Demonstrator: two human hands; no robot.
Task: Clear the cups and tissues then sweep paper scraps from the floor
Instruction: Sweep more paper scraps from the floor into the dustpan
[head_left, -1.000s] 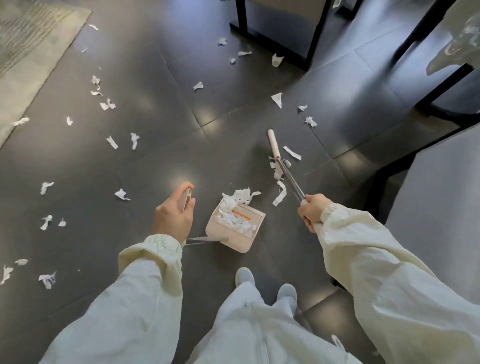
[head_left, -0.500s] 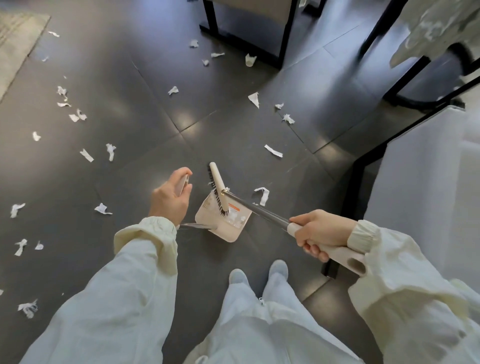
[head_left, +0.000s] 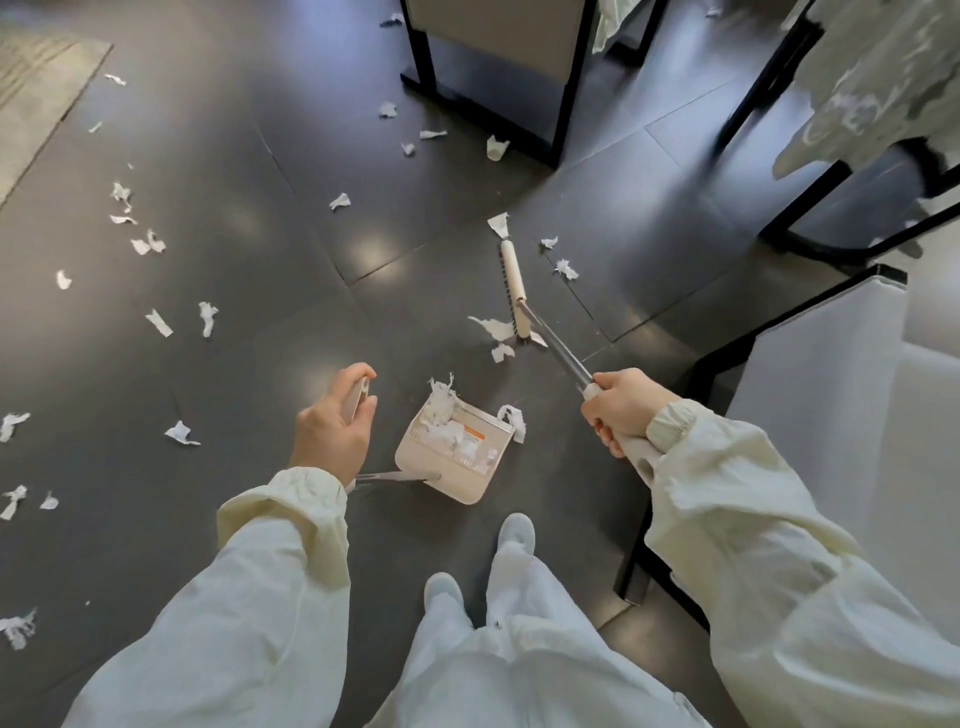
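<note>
White paper scraps (head_left: 158, 322) lie scattered over the dark tiled floor. My left hand (head_left: 332, 426) grips the top of the dustpan's long handle. The cream dustpan (head_left: 454, 454) sits on the floor in front of my feet and holds a heap of scraps. My right hand (head_left: 623, 408) is closed around the broom handle. The cream broom head (head_left: 514, 288) rests on the floor beyond the dustpan, with a few scraps (head_left: 493, 328) against its bristles.
A black-framed chair (head_left: 493, 78) stands ahead, with scraps near its legs. A second black frame (head_left: 831, 197) with pale cloth over it is at the upper right. A white upholstered seat (head_left: 841, 395) is close on my right. A rug (head_left: 36, 88) lies at the upper left.
The broom head swept into the dustpan half a second ago. It has since swung back out onto the floor ahead, next to further scraps. The dustpan has stayed put.
</note>
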